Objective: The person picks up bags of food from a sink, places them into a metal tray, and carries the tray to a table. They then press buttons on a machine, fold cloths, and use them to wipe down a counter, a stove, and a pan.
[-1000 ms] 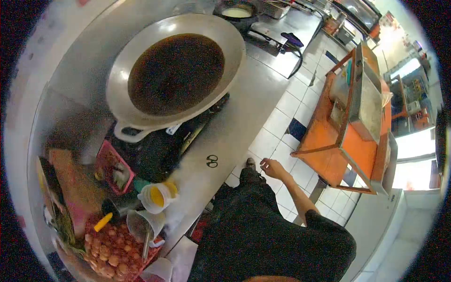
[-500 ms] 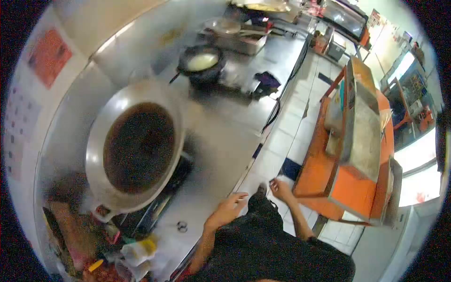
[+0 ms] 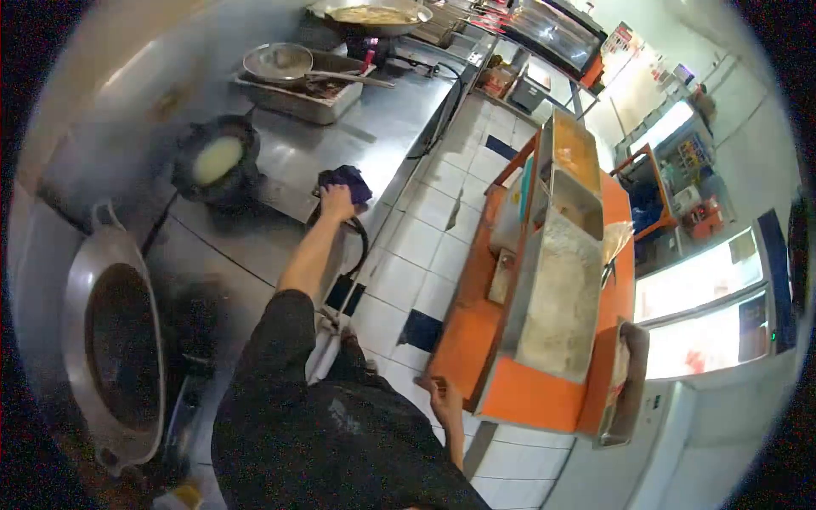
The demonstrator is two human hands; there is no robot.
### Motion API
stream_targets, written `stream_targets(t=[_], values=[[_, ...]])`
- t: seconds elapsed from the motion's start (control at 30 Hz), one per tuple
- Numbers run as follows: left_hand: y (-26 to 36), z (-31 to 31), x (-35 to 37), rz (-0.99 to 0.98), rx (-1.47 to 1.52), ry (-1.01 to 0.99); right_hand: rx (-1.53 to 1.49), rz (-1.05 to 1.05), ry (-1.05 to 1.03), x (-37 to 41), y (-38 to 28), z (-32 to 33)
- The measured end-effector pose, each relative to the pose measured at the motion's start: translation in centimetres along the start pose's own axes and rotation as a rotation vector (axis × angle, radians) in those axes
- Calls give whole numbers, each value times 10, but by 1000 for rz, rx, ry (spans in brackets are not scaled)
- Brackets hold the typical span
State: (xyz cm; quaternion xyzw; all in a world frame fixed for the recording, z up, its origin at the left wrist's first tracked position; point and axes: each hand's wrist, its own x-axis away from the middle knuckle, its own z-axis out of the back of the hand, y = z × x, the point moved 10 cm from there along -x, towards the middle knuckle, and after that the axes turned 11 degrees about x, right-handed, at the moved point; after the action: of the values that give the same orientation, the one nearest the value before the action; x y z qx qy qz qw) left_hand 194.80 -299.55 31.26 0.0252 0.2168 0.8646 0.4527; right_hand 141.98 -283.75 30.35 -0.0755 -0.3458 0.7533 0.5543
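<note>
Stretched forward over the steel counter, my left hand (image 3: 337,204) is closed on a dark purple cloth (image 3: 347,184) near the counter's edge. My right hand (image 3: 444,398) hangs low beside the orange table, its fingers partly curled and apart, with nothing seen in it. To the left of the cloth stands a black pot (image 3: 218,161) with pale contents. A large metal wok (image 3: 75,280) of dark liquid is at the far left.
Behind the pot, a strainer (image 3: 278,61) rests over a metal tray (image 3: 327,109). A wide pan (image 3: 372,27) stands farther back. On the right, an orange table (image 3: 544,399) holds metal trays of pale powder. White floor tiles (image 3: 391,268) lie between.
The view has shifted forward and to the right. My left hand has reached out and taken hold of the purple cloth. My right hand is now lower beside the orange table.
</note>
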Motion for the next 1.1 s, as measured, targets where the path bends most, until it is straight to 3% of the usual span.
stream_targets(t=[0.13, 0.2, 0.27, 0.37, 0.43, 0.57, 0.63, 0.67, 0.7, 0.73, 0.77, 0.8, 0.83, 0.87, 0.9, 0.93, 0.97, 1.0, 1.03, 1.07, 1.1], values=[[-34, -30, -32, 86, -63, -140, -65, 13, 27, -47, -21, 12], [-48, -19, -46, 164, 209, -63, -48, -2, -28, -80, -47, 10], [-70, -3, -46, 180, 387, 303, -109, 79, -93, -118, -83, 8], [-68, 46, -25, 208, 478, 312, -56, 307, -152, -183, -146, -8], [-77, 86, 6, 231, 719, 609, 5, 489, -160, -229, -199, -18], [-58, 140, 134, 632, 1143, 630, 50, 905, -228, -322, -302, -77], [-51, 133, 213, 747, 1274, 748, 83, 1032, -292, -353, -334, -111], [-57, 101, 260, 908, 1361, 656, 74, 1084, -313, -360, -360, -123], [-29, 121, 291, 1051, 1467, 649, 217, 1134, -404, -387, -361, -164], [-31, 92, 322, 993, 1640, 714, 302, 1339, -299, -399, -368, -196], [-18, 87, 360, 1144, 1667, 684, 384, 1335, -345, -413, -371, -224], [-17, 71, 400, 1144, 1648, 791, 508, 1484, -268, -421, -365, -240], [-22, 55, 432, 1135, 1635, 881, 468, 1423, -309, -420, -373, -237], [-14, 69, 464, 1271, 1570, 968, 496, 1329, -321, -411, -383, -228], [-1, 77, 496, 1406, 1521, 1031, 526, 1368, -217, -398, -389, -226], [-10, 56, 532, 1299, 1577, 1232, 563, 1389, -105, -395, -389, -219], [-6, 82, 557, 1200, 1458, 1470, 574, 1426, -100, -396, -387, -224], [-21, 38, 614, 1355, 1400, 1573, 607, 1419, -36, -406, -382, -234], [8, 87, 630, 1236, 1336, 1660, 632, 1417, 34, -409, -367, -230], [10, 96, 669, 1388, 1165, 1766, 644, 1442, 44, -416, -363, -231], [-9, 98, 705, 1220, 1178, 1909, 482, 1294, -44, -437, -363, -227]])
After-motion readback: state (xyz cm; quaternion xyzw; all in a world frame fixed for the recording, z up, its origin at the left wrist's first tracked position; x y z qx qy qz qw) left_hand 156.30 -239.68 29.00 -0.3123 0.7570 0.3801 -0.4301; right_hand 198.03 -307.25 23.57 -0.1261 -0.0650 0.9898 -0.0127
